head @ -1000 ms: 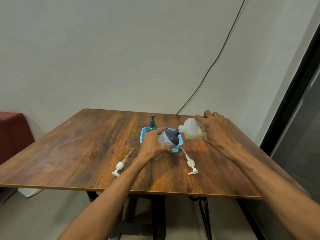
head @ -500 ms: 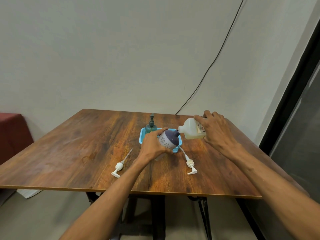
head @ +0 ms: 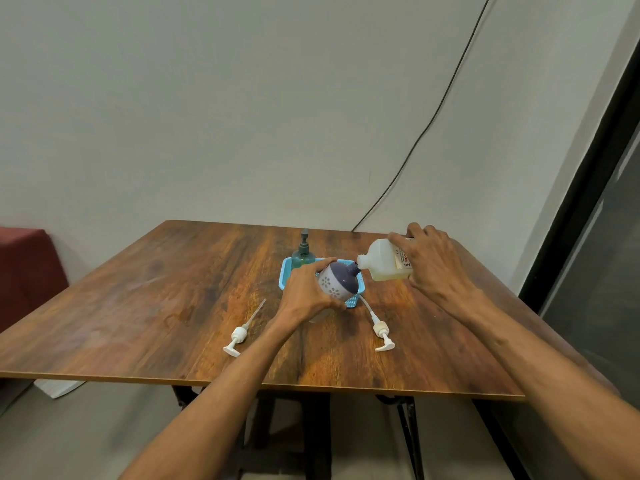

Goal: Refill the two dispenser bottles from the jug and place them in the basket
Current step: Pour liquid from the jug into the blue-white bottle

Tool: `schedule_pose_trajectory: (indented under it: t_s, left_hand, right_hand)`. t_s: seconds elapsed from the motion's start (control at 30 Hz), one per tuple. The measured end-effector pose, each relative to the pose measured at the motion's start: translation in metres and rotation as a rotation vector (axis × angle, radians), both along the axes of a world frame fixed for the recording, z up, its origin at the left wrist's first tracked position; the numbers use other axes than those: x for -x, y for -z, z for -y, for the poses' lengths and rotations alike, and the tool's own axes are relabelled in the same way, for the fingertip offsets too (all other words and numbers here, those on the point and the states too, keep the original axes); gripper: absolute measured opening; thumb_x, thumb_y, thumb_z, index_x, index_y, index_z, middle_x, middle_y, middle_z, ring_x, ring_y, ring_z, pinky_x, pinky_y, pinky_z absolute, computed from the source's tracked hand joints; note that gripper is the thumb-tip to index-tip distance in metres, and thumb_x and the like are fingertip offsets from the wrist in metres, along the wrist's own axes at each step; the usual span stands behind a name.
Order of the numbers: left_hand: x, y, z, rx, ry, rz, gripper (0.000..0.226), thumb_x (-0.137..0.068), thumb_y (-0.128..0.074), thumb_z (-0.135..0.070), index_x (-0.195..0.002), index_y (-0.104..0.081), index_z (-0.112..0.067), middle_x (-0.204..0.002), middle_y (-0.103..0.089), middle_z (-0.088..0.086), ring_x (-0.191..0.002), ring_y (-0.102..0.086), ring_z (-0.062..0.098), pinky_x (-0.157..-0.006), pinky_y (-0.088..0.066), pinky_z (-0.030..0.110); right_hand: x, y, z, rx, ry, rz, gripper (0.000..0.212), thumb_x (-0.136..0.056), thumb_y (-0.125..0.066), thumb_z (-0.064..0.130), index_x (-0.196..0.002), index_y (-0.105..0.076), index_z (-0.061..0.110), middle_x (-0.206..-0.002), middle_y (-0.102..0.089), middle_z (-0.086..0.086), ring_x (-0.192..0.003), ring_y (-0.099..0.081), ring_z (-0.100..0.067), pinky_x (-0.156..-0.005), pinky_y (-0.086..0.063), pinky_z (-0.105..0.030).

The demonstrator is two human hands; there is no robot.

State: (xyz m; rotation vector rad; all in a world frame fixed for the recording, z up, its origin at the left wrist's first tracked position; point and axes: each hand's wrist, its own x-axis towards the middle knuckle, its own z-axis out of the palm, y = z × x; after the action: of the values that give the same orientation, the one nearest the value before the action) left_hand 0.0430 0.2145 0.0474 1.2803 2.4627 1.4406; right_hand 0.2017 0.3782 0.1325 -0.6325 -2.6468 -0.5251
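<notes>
Wrapping round a squat purple-and-white bottle [head: 337,284], the fingers [head: 320,266] of the left hand [head: 306,292] are clamped on its side, holding it tilted so its open neck points right. The right hand [head: 431,263] has its fingers closed over a pale jug [head: 382,259], laid nearly on its side, its mouth touching the bottle's neck; yellowish liquid sits in the jug's lower part. Both are held above the near end of a small blue basket [head: 285,277] on the wooden bench [head: 156,306]. A green pump bottle [head: 303,254] stands upright at the basket's far left corner; whether inside or just behind it I cannot tell. Two white pump heads lie on the bench, one [head: 239,337] left of the left wrist, the other [head: 381,332] just right of the basket's near corner.
</notes>
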Motion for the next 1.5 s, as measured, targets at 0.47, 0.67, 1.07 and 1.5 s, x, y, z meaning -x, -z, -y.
schedule_pose_trajectory:
  t_s: [0.47, 0.67, 1.07, 1.5]
  left_hand:
    - [0.0016, -0.0025, 0.0022, 0.029, -0.026, -0.020, 0.086, -0.062, -0.092, -0.029, -0.139, -0.054, -0.020, -0.129, -0.064, 0.001, -0.117, -0.059, 0.015, -0.102, -0.045, 0.029]
    - [0.0018, -0.0010, 0.0023, 0.038, -0.027, -0.019, 0.085, -0.062, -0.092, -0.030, -0.139, -0.054, -0.021, -0.129, -0.064, 0.000, -0.115, -0.058, 0.014, -0.101, -0.045, 0.028]
    - [0.0022, -0.0012, 0.0033, 0.032, -0.019, -0.023, 0.085, -0.063, -0.092, -0.029, -0.139, -0.054, -0.020, -0.129, -0.064, 0.001, -0.116, -0.059, 0.015, -0.098, -0.042, 0.025]
    - [0.0024, 0.0033, 0.0046, 0.015, -0.001, -0.020, 0.089, -0.058, -0.094, -0.027, -0.138, -0.056, -0.019, -0.126, -0.065, -0.001, -0.110, -0.057, 0.008, -0.093, -0.044, 0.021]
  right_hand:
    - [0.0034, -0.0013, 0.0021, -0.010, 0.009, 0.015, 0.081, -0.080, -0.083, 0.034, -0.149, -0.040, 0.031, -0.140, -0.048, -0.007, -0.123, -0.050, -0.027, -0.106, -0.041, -0.041]
    - [0.0029, -0.0010, 0.0032, -0.002, 0.009, 0.026, 0.081, -0.081, -0.082, 0.033, -0.150, -0.039, 0.030, -0.141, -0.047, -0.007, -0.125, -0.049, -0.027, -0.108, -0.040, -0.041]
    - [0.0032, -0.0014, 0.0030, -0.027, -0.001, 0.028, 0.081, -0.080, -0.082, 0.028, -0.149, -0.040, 0.029, -0.138, -0.048, -0.008, -0.122, -0.049, -0.027, -0.106, -0.040, -0.041]
    - [0.0039, 0.0004, 0.0041, -0.038, 0.012, 0.048, 0.079, -0.081, -0.081, 0.026, -0.149, -0.040, 0.029, -0.140, -0.047, -0.008, -0.122, -0.049, -0.028, -0.106, -0.041, -0.042]
